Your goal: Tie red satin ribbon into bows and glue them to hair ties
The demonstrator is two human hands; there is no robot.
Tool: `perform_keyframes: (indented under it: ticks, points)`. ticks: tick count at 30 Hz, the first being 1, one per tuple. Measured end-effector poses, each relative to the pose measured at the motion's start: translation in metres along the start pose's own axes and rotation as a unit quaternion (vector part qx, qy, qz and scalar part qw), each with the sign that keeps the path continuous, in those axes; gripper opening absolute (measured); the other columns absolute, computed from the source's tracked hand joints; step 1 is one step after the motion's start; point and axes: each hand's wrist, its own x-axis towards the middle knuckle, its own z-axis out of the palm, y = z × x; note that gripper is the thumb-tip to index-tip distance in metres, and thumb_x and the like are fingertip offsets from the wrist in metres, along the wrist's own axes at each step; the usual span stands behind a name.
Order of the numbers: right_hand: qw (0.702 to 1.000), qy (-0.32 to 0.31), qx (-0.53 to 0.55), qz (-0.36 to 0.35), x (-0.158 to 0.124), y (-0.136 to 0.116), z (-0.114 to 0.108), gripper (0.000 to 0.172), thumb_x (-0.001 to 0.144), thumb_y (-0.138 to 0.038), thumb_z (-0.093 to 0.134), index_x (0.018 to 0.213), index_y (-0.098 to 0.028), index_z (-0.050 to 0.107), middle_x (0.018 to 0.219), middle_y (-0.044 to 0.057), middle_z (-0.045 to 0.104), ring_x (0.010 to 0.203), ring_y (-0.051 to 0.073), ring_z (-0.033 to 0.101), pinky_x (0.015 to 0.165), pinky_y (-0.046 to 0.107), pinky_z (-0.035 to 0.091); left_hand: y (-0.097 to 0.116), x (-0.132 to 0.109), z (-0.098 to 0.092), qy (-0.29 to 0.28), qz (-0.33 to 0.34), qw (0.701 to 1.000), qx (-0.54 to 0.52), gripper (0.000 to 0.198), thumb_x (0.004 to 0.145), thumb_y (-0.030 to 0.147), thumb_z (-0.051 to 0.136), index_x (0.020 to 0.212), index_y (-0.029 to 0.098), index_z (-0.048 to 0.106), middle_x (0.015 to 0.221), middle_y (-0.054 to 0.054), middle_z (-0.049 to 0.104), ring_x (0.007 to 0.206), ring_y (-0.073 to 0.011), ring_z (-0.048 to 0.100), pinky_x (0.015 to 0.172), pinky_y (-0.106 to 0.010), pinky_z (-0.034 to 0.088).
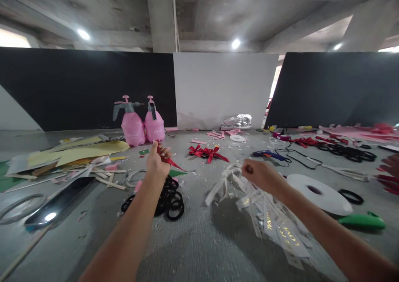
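My left hand (158,159) is closed round a red ribbon (174,164), whose pointed tail sticks out to the right. Just below it on the floor lies a heap of black hair ties (171,199). My right hand (254,172) is curled into a fist at the upper end of a bundle of white ribbon strips (264,213), some with gold lettering. Its fingers face away, so I cannot see what they hold. Between and beyond both hands lie red ribbon bows (207,152).
Two pink spray bottles (133,128) stand at the back left. A phone (62,201) lies at left. To the right are a blue glue gun (269,154) with a cord, a white ribbon roll (330,201) and a green object (363,221). Another person's hand (391,165) shows at the right edge.
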Motion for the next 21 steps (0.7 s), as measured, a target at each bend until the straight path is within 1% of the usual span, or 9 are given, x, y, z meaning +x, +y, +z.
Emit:
perform_keyframes:
  ticks: [3, 5, 7, 9, 10, 11, 13, 15, 21]
  points:
    - [0.993, -0.030, -0.079, 0.088, 0.001, 0.045, -0.007, 0.015, 0.075, -0.027, 0.050, 0.072, -0.019, 0.063, 0.070, 0.007, 0.065, 0.065, 0.020, 0.059, 0.055, 0.027, 0.032, -0.004, -0.006, 0.007, -0.007, -0.015, 1.000, 0.019, 0.026, 0.074, 0.029, 0.067, 0.069, 0.016, 0.045, 0.056, 0.008, 0.047, 0.038, -0.0017, 0.036, 0.038, -0.016, 0.026]
    - [0.977, -0.024, -0.145, 0.156, 0.003, 0.058, -0.009, 0.017, 0.074, -0.022, 0.051, 0.078, -0.016, 0.066, 0.078, 0.014, 0.066, 0.069, 0.025, 0.061, 0.058, 0.030, 0.034, -0.014, -0.015, 0.018, -0.024, -0.045, 0.997, 0.059, 0.026, 0.069, 0.030, 0.071, 0.073, 0.016, 0.049, 0.059, 0.007, 0.050, 0.041, -0.0023, 0.040, 0.038, -0.016, 0.028]
    - [0.970, 0.047, -0.164, 0.175, 0.006, 0.049, -0.012, 0.024, 0.075, -0.021, 0.052, 0.091, -0.012, 0.067, 0.088, 0.020, 0.064, 0.077, 0.028, 0.061, 0.064, 0.034, 0.037, -0.029, -0.029, 0.030, -0.044, -0.073, 0.990, 0.111, 0.030, 0.064, 0.030, 0.075, 0.078, 0.016, 0.052, 0.064, 0.005, 0.053, 0.045, -0.0033, 0.045, 0.039, -0.016, 0.031]
    - [0.983, 0.110, -0.064, 0.133, 0.012, 0.021, -0.013, 0.028, 0.080, -0.029, 0.050, 0.098, -0.014, 0.066, 0.095, 0.018, 0.064, 0.081, 0.026, 0.060, 0.067, 0.034, 0.039, -0.045, -0.046, 0.040, -0.076, -0.100, 0.976, 0.180, 0.033, 0.061, 0.031, 0.076, 0.081, 0.016, 0.055, 0.068, 0.004, 0.056, 0.049, -0.0047, 0.050, 0.043, -0.017, 0.036]
    - [0.990, 0.094, 0.042, 0.101, 0.015, 0.003, -0.012, 0.030, 0.083, -0.036, 0.047, 0.093, -0.016, 0.068, 0.092, 0.014, 0.065, 0.078, 0.023, 0.060, 0.066, 0.031, 0.039, -0.053, -0.054, 0.043, -0.105, -0.115, 0.964, 0.217, 0.033, 0.062, 0.033, 0.076, 0.082, 0.015, 0.056, 0.069, 0.004, 0.056, 0.051, -0.0051, 0.051, 0.045, -0.017, 0.039]
    - [0.984, 0.041, 0.162, 0.062, 0.019, -0.015, -0.011, 0.037, 0.084, -0.043, 0.045, 0.087, -0.016, 0.069, 0.085, 0.011, 0.066, 0.072, 0.020, 0.060, 0.063, 0.029, 0.039, -0.059, -0.062, 0.045, -0.141, -0.134, 0.950, 0.245, 0.033, 0.062, 0.034, 0.075, 0.080, 0.015, 0.056, 0.068, 0.004, 0.056, 0.050, -0.0051, 0.051, 0.046, -0.018, 0.040]
    - [0.911, -0.079, 0.403, 0.029, 0.025, -0.047, -0.004, 0.052, 0.086, -0.054, 0.036, 0.082, -0.014, 0.070, 0.079, 0.009, 0.067, 0.064, 0.016, 0.059, 0.059, 0.027, 0.040, -0.068, -0.073, 0.045, -0.209, -0.160, 0.922, 0.282, 0.032, 0.065, 0.037, 0.073, 0.078, 0.014, 0.055, 0.062, 0.004, 0.053, 0.048, -0.0049, 0.049, 0.046, -0.018, 0.039]
    - [0.825, -0.120, 0.551, 0.036, 0.029, -0.069, 0.006, 0.051, 0.085, -0.057, 0.039, 0.086, -0.015, 0.069, 0.083, 0.008, 0.067, 0.066, 0.014, 0.059, 0.061, 0.027, 0.041, -0.071, -0.078, 0.040, -0.239, -0.154, 0.909, 0.306, 0.032, 0.066, 0.039, 0.072, 0.077, 0.015, 0.055, 0.056, 0.005, 0.051, 0.045, -0.0041, 0.046, 0.045, -0.018, 0.038]
    - [0.643, -0.049, 0.760, 0.084, 0.029, -0.083, 0.045, 0.026, 0.065, -0.039, 0.072, 0.081, -0.020, 0.065, 0.079, 0.000, 0.065, 0.069, 0.011, 0.058, 0.066, 0.026, 0.043, -0.077, -0.075, 0.017, -0.260, -0.131, 0.876, 0.385, 0.038, 0.061, 0.039, 0.075, 0.080, 0.018, 0.049, 0.052, 0.009, 0.048, 0.039, -0.0048, 0.043, 0.040, -0.018, 0.035]
